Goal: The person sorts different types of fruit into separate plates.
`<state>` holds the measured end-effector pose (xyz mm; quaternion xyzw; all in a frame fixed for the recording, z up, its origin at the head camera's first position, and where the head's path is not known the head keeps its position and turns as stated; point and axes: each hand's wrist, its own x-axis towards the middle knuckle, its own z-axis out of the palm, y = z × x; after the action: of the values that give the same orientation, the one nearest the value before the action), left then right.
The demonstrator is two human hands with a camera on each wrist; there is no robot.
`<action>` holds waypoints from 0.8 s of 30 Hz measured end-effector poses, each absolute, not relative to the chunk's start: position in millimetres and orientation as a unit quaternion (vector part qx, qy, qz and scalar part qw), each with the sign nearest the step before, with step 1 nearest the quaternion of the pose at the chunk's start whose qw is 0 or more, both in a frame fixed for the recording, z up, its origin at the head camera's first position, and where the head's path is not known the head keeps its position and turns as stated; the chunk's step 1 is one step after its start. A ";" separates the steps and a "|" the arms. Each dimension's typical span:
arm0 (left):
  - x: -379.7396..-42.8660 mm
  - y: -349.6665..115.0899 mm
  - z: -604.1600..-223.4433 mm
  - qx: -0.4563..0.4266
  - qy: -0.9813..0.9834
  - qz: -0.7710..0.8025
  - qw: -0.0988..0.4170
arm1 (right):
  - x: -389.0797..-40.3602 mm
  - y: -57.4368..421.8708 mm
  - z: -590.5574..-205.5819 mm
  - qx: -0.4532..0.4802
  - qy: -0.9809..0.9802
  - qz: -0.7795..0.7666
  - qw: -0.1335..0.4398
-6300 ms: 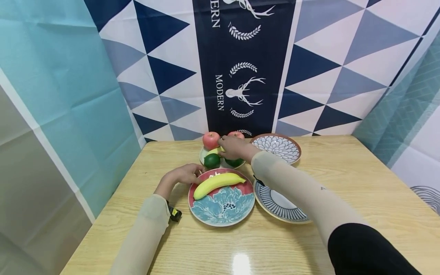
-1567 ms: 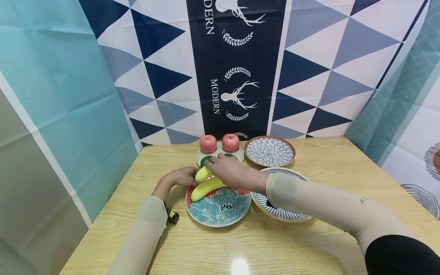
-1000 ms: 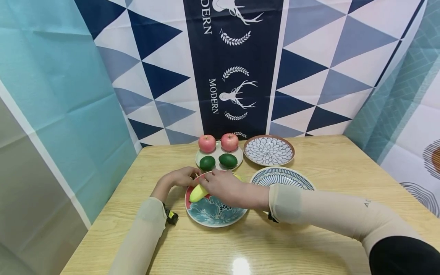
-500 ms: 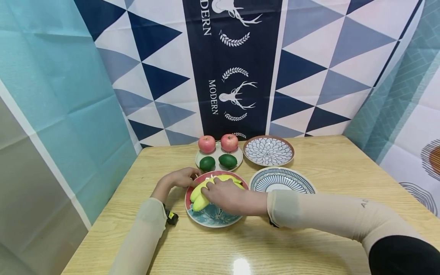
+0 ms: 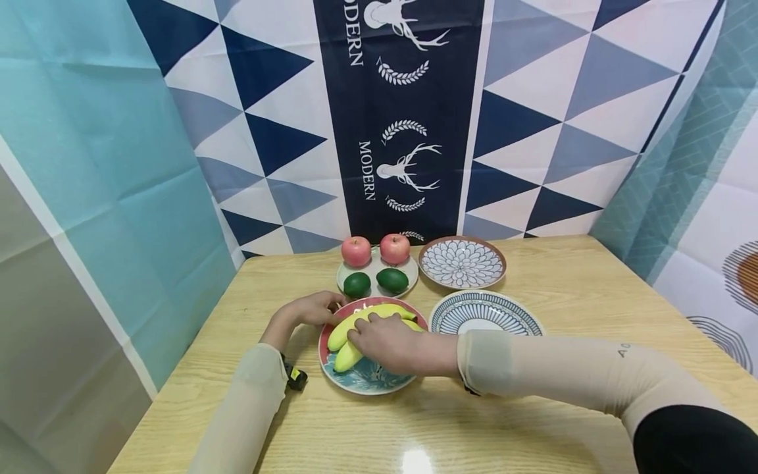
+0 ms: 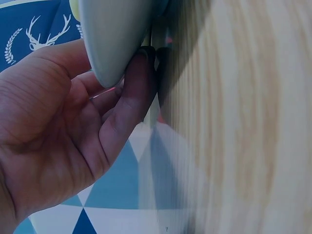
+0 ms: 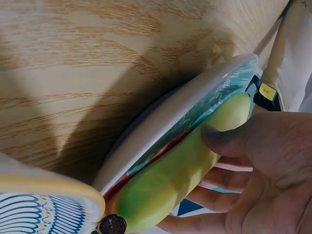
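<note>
Right hand [image 5: 387,341], centre of the head view: lies over two yellow bananas [image 5: 355,322] on the round red-and-teal flower-patterned plate [image 5: 367,380]. In the right wrist view the fingers [image 7: 229,141] are curled round the nearer banana [image 7: 180,180], thumb pressed on its upper side; this banana rests on the plate's face [image 7: 214,105].

Left hand [image 5: 308,309], left of centre: at the left rim of the same plate. In the left wrist view the fingers [image 6: 129,105] are bent under the pale plate rim [image 6: 114,39], touching it.

The plate stands on the light wooden table [image 5: 533,421], near its front left.

Behind it, upper centre: a small white plate [image 5: 374,268] carrying two red apples [image 5: 356,251] and two dark green avocados [image 5: 392,280]. To its right, a brown-rimmed plate with white petal pattern [image 5: 462,263]. Right of the flower-patterned plate, just beside it: a blue-and-white striped plate [image 5: 482,312], partly covered by the right forearm's beige sleeve [image 5: 551,372].
</note>
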<state>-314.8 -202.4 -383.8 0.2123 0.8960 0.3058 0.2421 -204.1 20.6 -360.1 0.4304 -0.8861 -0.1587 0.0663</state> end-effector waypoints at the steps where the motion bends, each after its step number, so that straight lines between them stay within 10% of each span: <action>1: -314.7 -202.2 -384.4 0.212 0.896 0.306 0.243 | -204.1 21.0 -360.8 0.431 -0.886 -0.159 0.063; 24: -313.1 -201.1 -384.1 0.226 0.897 0.304 0.228 | -204.5 31.6 -355.7 0.434 -0.896 -0.092 0.012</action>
<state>-313.1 -201.1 -384.1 0.2265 0.8968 0.3038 0.2284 -204.5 31.6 -355.7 0.4343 -0.8959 -0.0922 0.0122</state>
